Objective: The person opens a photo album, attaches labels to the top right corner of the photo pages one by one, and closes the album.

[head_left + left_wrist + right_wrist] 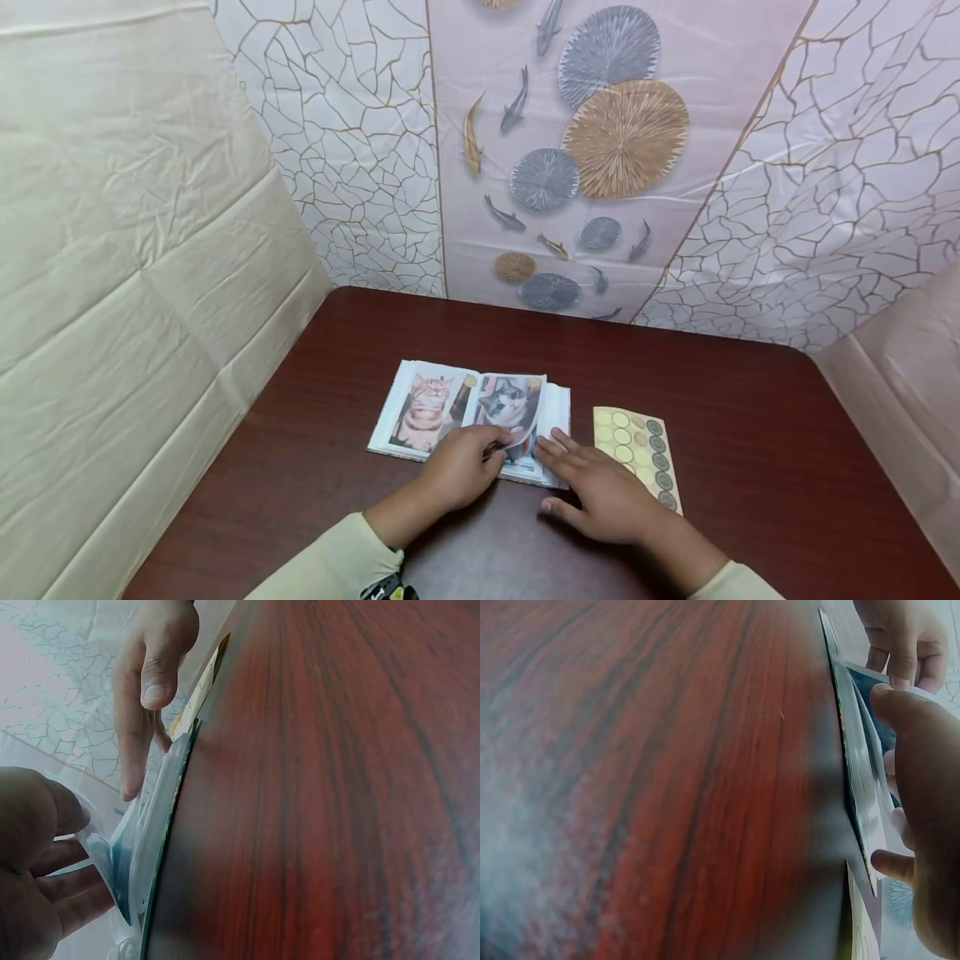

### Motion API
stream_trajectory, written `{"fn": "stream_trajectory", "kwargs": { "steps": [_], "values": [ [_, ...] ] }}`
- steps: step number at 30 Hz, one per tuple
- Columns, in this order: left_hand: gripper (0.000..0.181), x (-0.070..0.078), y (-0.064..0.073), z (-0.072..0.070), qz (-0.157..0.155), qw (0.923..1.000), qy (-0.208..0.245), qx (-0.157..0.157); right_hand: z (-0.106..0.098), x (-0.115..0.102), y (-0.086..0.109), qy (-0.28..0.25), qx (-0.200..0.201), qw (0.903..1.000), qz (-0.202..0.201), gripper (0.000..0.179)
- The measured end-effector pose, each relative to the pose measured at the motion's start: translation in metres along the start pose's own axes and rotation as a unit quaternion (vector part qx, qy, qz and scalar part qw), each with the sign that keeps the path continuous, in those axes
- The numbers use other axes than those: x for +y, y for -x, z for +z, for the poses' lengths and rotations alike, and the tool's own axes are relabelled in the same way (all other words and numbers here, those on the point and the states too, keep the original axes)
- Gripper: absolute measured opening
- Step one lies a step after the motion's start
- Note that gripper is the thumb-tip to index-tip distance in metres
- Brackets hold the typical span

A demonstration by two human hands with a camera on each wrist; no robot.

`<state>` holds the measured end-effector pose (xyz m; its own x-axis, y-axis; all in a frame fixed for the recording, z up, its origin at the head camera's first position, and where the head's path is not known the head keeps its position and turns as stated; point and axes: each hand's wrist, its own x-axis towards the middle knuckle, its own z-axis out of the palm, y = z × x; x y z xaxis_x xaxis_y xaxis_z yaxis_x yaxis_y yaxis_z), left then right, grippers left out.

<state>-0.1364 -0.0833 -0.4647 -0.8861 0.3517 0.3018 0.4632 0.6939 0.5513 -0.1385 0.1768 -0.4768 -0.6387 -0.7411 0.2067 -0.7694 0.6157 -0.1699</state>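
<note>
A photo album [556, 407] lies spread on the table, with a picture of an orange cat [426, 408] on its left side. On the right side, a page with a grey-and-white cat picture [506, 402] is partly lifted. My left hand [459, 465] pinches this page's lower corner between thumb and fingers, as the left wrist view also shows. My right hand [606, 493] has its fingers extended, fingertips at the album's right edge and thumb apart. Both cat pictures bear a round yellow sticker near the top right.
Right of the album lies a sheet of round stickers [643, 454], yellow and dark, partly covered by my right hand. The dark red wooden table [757, 442] reaches a patterned cloth backdrop [487, 208] behind. Cream cloth [150, 275] hangs along the left side.
</note>
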Motion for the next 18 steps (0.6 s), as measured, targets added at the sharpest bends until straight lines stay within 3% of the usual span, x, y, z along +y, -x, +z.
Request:
{"fn": "stream_trajectory", "kwargs": {
  "steps": [18],
  "values": [
    [0.014, -0.0019, -0.0001, -0.0027, -0.007, 0.9994, 0.022, 0.025, 0.0023, 0.0029, -0.0019, -0.015, -0.042, 0.9989, 0.016, 0.073]
  ]
}}
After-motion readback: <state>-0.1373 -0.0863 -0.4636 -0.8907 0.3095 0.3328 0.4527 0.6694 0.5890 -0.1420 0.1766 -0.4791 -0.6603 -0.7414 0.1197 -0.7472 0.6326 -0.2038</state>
